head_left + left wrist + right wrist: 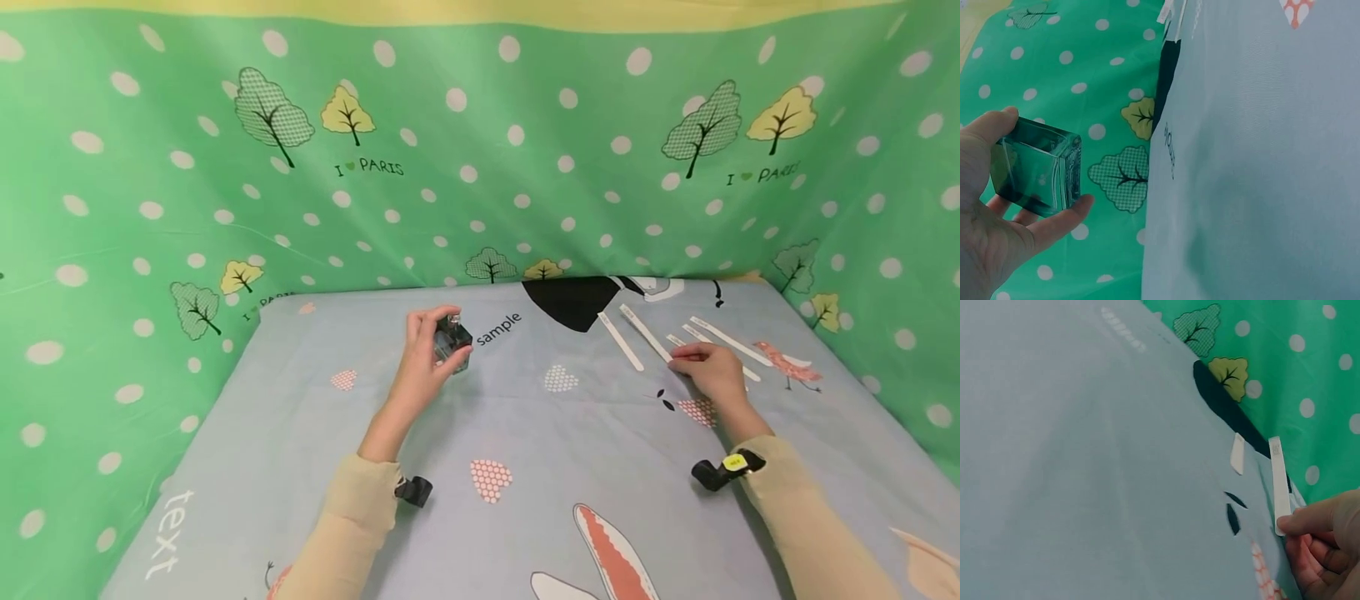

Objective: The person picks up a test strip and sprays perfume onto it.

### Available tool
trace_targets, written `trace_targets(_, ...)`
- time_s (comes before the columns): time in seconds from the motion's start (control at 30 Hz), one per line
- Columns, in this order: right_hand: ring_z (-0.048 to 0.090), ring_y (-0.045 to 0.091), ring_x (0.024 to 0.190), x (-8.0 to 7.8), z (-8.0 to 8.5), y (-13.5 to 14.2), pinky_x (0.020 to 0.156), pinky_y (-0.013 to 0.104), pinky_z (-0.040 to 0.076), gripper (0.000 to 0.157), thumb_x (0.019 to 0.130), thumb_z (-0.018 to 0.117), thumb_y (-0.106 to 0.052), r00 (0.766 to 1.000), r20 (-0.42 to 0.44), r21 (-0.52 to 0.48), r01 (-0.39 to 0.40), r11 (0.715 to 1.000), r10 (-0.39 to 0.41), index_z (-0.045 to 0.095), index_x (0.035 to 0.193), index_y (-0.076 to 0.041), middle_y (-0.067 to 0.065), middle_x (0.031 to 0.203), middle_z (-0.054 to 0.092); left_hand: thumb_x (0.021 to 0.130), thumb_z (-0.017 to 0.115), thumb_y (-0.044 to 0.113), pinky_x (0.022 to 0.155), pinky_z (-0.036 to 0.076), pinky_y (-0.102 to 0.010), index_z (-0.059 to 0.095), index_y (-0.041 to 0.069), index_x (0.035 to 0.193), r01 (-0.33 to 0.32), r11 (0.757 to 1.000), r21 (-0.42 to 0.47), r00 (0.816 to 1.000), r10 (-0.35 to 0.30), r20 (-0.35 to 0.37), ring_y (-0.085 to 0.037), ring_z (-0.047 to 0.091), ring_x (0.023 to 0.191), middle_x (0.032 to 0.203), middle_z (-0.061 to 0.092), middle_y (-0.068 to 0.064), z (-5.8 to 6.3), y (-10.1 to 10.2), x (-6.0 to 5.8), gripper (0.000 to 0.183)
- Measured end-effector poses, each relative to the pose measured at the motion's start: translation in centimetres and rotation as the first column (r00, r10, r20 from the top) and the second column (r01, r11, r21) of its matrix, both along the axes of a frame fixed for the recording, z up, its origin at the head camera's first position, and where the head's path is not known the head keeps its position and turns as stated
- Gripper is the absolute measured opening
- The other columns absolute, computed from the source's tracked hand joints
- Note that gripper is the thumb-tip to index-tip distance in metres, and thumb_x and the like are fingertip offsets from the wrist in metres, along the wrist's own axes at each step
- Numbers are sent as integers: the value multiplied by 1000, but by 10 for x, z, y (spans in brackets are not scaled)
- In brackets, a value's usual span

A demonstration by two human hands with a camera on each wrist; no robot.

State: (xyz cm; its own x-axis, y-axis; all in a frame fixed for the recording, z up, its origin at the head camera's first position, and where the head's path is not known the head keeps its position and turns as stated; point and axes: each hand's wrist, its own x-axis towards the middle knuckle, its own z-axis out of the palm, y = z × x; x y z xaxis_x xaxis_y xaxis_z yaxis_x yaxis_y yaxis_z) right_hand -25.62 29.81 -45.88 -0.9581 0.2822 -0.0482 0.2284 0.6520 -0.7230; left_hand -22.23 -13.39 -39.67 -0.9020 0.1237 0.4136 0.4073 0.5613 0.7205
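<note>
My left hand holds a square glass perfume bottle above the left middle of the table, gripping it between thumb and fingers. In the left wrist view the bottle is see-through with a dark tint, and its sides rest against the fingertips. Over on the right, my right hand pinches the near end of a white paper strip between thumb and forefinger. The strip's far end points up and away from the hand. Another white strip lies on the cloth just left of it.
Several more white strips lie to the right, partly behind the right hand. A grey-blue printed cloth covers the table. Green dotted fabric hangs along the back and sides. Each wrist wears a black camera mount.
</note>
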Motion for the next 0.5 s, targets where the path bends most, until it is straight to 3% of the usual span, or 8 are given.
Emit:
trace_targets(0.23,58,-8,70,1,22,1,65,14,51,40,90,74,-23,995,22,-136,-91,987,95,68,120,1,-21,80,63,92,72,20,95,57,-48,44,25,141,-6,1000,-8,1000,6,21,-35,55,112,126,35,-17,2,2,0,56)
trace_targets(0.37,61,-10,72,-1,39,-6,71,16,55,43,91,73,-26,983,-5,-175,-182,968,184,65,123,3,-28,77,61,92,72,19,93,57,-48,44,25,141,-8,1000,-6,1000,8,10,-35,55,111,125,36,-17,3,1,-1,56)
trace_targets(0.5,64,-8,75,-1,56,-19,76,20,58,43,93,71,-26,966,-28,-193,-257,947,257,64,123,4,-25,79,64,93,72,20,92,57,-50,44,25,140,-1,1000,-11,1000,1,17,-36,54,112,125,35,-17,3,1,-1,56)
